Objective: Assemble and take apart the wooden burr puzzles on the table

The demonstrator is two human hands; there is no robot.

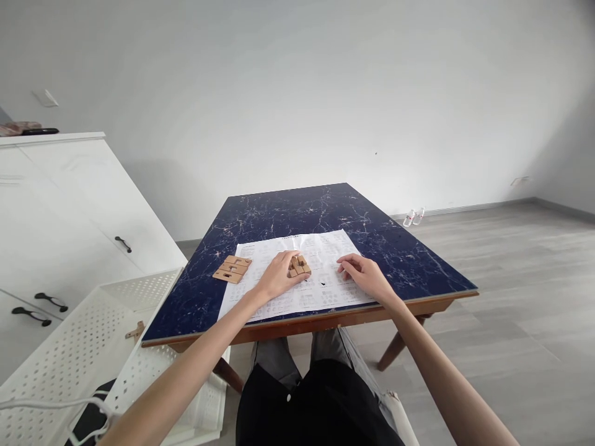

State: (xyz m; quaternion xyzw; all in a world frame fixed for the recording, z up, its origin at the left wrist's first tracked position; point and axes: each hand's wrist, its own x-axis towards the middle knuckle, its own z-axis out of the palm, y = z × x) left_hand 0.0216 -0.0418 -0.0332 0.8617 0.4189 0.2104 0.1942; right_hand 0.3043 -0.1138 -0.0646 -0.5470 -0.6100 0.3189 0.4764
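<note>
My left hand (277,274) is wrapped round a small wooden block puzzle (299,266), thumb on the near side and fingers on the far side. Small cubes and gaps show on the puzzle's top. Beneath it lies a large white printed sheet (260,303). My right hand (365,272) rests at the sheet's right side, its fingers loosely bent and apart, with nothing seen in them. To the left of my left hand, flat wooden pieces with cut-out slots (232,269) lie partly over the sheet's left edge.
The dark blue marble-patterned table (297,210) stands before a pale wall. At the left are a white cabinet (83,217) and a white perforated rack (88,328) with a small wooden piece (135,331) on it. Two clear bottles (413,217) stand on the floor behind.
</note>
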